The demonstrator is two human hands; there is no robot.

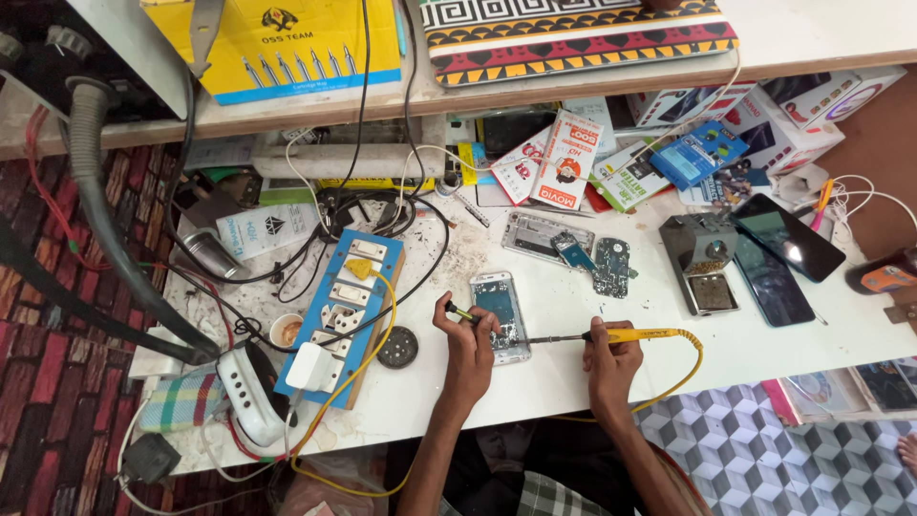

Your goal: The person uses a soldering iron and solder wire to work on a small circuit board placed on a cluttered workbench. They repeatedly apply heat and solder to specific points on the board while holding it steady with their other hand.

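Two hands are at work on the opened phone (pixel 501 316), which lies flat on the white table (pixel 764 354) just in front of you, between the blue switch board (pixel 336 315) and the circuit board (pixel 612 267) lying further back. Your right hand (pixel 611 361) has its grip closed round the yellow handle of the soldering iron (pixel 611 336), the tip reaching left to the lower edge of the phone. Your left hand (pixel 468 339) pinches a thin tool, tweezers by the look of it (pixel 463 313), fingers together on it, its point over the phone's left side.

Watch the iron's yellow cord (pixel 690 368): it loops off the table edge by your right wrist, and a snag there could jerk the hot tip across the phone's insides. I judge that the tweezers' hold is slight, so a small part could slip if your left wrist shifts. The phone is not clamped; pressing with the tip might slide it toward the round black tin (pixel 397 347). Loose cables crowd the left of the table, near enough to catch an elbow.
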